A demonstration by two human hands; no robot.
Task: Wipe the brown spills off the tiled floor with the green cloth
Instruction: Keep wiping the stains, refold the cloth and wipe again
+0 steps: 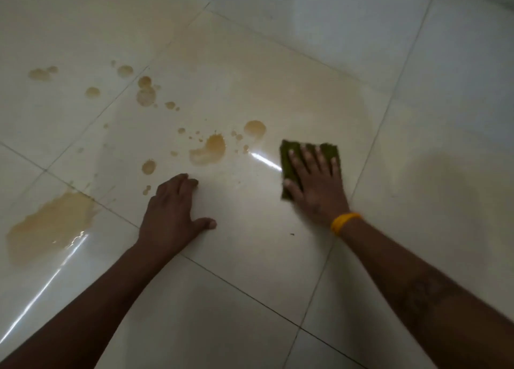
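My right hand (315,186) lies flat, fingers spread, on the green cloth (289,157), pressing it to the pale tiled floor (250,257); a yellow band circles that wrist. To the cloth's left sit a brown puddle (210,151) and a round brown spot (254,128). A large brown spill (50,224) spreads at the far left, and several smaller drops (146,93) dot the tiles further back. My left hand (173,215) rests palm down on the floor, holding nothing, between the large spill and the cloth.
A faint brownish film (319,101) covers the tile behind the cloth. Dark grout lines (370,157) cross the floor diagonally. Bright light streaks (264,160) reflect on the wet glossy tiles.
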